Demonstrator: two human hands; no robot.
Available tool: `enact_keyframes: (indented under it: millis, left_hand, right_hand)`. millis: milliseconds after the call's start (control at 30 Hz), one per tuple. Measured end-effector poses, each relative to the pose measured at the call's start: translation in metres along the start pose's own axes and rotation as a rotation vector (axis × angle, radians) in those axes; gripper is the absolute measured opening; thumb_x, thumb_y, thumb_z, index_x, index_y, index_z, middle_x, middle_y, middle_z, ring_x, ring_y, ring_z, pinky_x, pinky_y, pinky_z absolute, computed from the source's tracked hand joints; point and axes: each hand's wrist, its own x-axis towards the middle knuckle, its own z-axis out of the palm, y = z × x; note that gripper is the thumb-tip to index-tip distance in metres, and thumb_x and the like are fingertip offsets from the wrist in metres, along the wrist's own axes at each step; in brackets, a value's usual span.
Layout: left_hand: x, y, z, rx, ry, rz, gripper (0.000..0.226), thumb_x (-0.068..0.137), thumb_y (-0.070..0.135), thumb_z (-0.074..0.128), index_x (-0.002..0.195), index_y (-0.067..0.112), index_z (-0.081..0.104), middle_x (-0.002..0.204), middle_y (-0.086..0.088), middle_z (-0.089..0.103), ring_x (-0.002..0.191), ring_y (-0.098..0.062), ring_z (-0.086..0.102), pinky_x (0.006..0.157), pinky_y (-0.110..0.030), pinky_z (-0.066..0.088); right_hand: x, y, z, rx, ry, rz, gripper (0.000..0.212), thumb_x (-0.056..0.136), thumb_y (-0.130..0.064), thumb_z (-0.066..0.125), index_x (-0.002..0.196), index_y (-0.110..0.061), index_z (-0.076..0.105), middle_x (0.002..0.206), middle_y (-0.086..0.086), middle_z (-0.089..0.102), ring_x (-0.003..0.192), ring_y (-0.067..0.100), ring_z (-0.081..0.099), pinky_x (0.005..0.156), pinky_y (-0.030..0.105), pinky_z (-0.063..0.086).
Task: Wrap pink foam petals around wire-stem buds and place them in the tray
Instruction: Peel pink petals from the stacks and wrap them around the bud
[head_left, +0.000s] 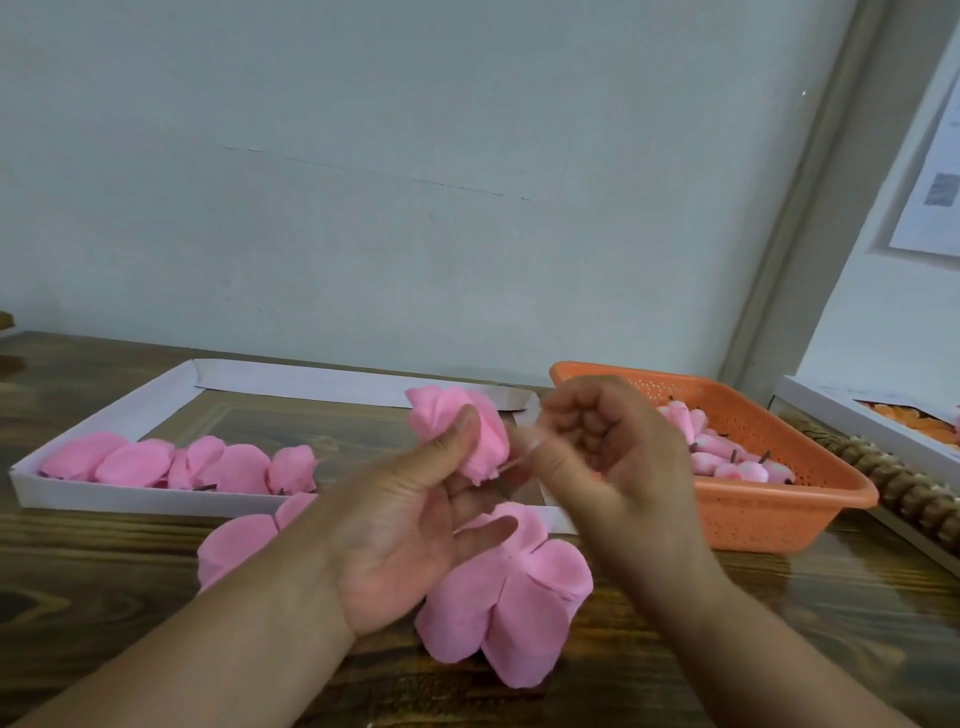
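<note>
My left hand (410, 525) holds a pink foam flower (462, 431) above the table, thumb pressed on its petals. My right hand (608, 457) is curled beside it and pinches a thin pale strand at the flower's base. Loose pink petal pieces (514, 592) lie on the wooden table under my hands, and another (234, 545) shows by my left wrist. A white tray (98, 499) at the left holds several wrapped pink flowers (208, 467). An orange basket (769, 519) at the right holds several pale pink buds (727, 462) with dark stems.
A light wall rises just behind the table. At the far right stand a white box (857, 421) with orange pieces and a row of brown beads (898, 483). Paper sheets hang on the wall at the upper right.
</note>
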Motion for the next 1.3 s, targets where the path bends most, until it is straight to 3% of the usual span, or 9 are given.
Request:
enact_keyframes:
  millis: [100, 200, 300, 433, 667, 800, 933, 1133, 1300]
  left_hand:
    - [-0.001, -0.002, 0.001, -0.034, -0.046, 0.017, 0.028, 0.069, 0.036, 0.065, 0.079, 0.013, 0.078, 0.104, -0.013, 0.071, 0.101, -0.025, 0.066, 0.099, -0.048, 0.046]
    - [-0.001, -0.003, 0.005, -0.020, -0.077, 0.039, 0.028, 0.077, 0.038, 0.058, 0.062, 0.018, 0.072, 0.078, -0.003, 0.068, 0.087, -0.019, 0.066, 0.096, -0.045, 0.047]
    - [-0.003, -0.004, 0.008, -0.110, 0.019, 0.008, 0.019, 0.068, 0.035, 0.065, 0.066, 0.018, 0.071, 0.073, -0.001, 0.065, 0.072, -0.014, 0.066, 0.074, -0.036, 0.056]
    - [-0.003, -0.009, 0.011, -0.138, 0.087, -0.002, 0.025, 0.060, 0.031, 0.071, 0.079, 0.015, 0.068, 0.075, -0.003, 0.064, 0.073, -0.014, 0.062, 0.079, -0.037, 0.056]
    - [-0.004, -0.011, 0.011, -0.092, 0.036, 0.056, 0.027, 0.063, 0.025, 0.069, 0.088, 0.013, 0.070, 0.093, -0.013, 0.065, 0.090, -0.020, 0.063, 0.086, -0.040, 0.052]
    - [-0.006, -0.008, 0.015, -0.027, 0.031, 0.154, 0.007, 0.064, 0.022, 0.067, 0.066, 0.018, 0.073, 0.081, -0.008, 0.065, 0.077, -0.018, 0.067, 0.084, -0.036, 0.052]
    - [-0.006, -0.007, 0.019, -0.014, 0.049, 0.253, 0.019, 0.073, 0.008, 0.061, 0.058, 0.016, 0.069, 0.066, -0.003, 0.063, 0.068, -0.016, 0.067, 0.073, -0.033, 0.057]
    - [-0.006, -0.006, 0.017, -0.014, 0.056, 0.267, 0.017, 0.076, 0.010, 0.058, 0.091, 0.001, 0.056, 0.085, -0.015, 0.058, 0.080, -0.025, 0.065, 0.061, -0.030, 0.058]
    - [-0.004, -0.005, 0.015, 0.028, 0.055, 0.298, 0.016, 0.075, 0.011, 0.058, 0.084, -0.001, 0.053, 0.077, -0.002, 0.065, 0.095, -0.019, 0.063, 0.082, -0.030, 0.056]
  right_hand:
    - [-0.010, 0.008, 0.015, -0.225, -0.042, -0.208, 0.032, 0.067, -0.023, 0.077, 0.088, -0.024, 0.053, 0.076, -0.011, 0.058, 0.065, 0.004, 0.058, 0.058, 0.016, 0.046]
    - [-0.016, 0.014, 0.019, -0.465, -0.050, -0.464, 0.030, 0.075, -0.023, 0.071, 0.097, -0.014, 0.053, 0.082, -0.004, 0.059, 0.069, 0.011, 0.057, 0.058, 0.030, 0.049]
    - [-0.016, 0.017, 0.020, -0.715, 0.001, -0.693, 0.032, 0.079, -0.014, 0.070, 0.101, -0.010, 0.048, 0.078, 0.008, 0.064, 0.061, 0.025, 0.058, 0.050, 0.036, 0.047]
    - [-0.017, 0.017, 0.019, -0.895, 0.090, -0.817, 0.025, 0.082, -0.014, 0.068, 0.096, -0.008, 0.048, 0.069, 0.009, 0.063, 0.051, 0.026, 0.053, 0.044, 0.035, 0.044]
    - [-0.016, 0.013, 0.019, -0.671, 0.098, -0.656, 0.005, 0.084, -0.005, 0.060, 0.085, -0.003, 0.065, 0.074, 0.010, 0.065, 0.053, 0.028, 0.057, 0.043, 0.036, 0.047]
    - [-0.018, 0.011, 0.022, -0.488, 0.062, -0.496, 0.012, 0.083, -0.009, 0.059, 0.089, -0.002, 0.066, 0.082, 0.005, 0.065, 0.065, 0.017, 0.058, 0.051, 0.035, 0.049]
    - [-0.021, 0.011, 0.029, -0.360, 0.091, -0.381, 0.017, 0.080, -0.013, 0.061, 0.093, -0.003, 0.066, 0.076, 0.002, 0.064, 0.062, 0.007, 0.052, 0.055, 0.026, 0.047]
    - [-0.021, 0.006, 0.033, -0.194, 0.097, -0.231, 0.014, 0.075, -0.008, 0.069, 0.088, -0.008, 0.065, 0.076, -0.004, 0.062, 0.061, 0.010, 0.059, 0.053, 0.028, 0.051]
    - [-0.021, 0.004, 0.033, -0.064, 0.064, -0.122, 0.016, 0.072, -0.003, 0.066, 0.085, -0.013, 0.064, 0.077, 0.000, 0.065, 0.067, 0.013, 0.066, 0.062, 0.026, 0.056]
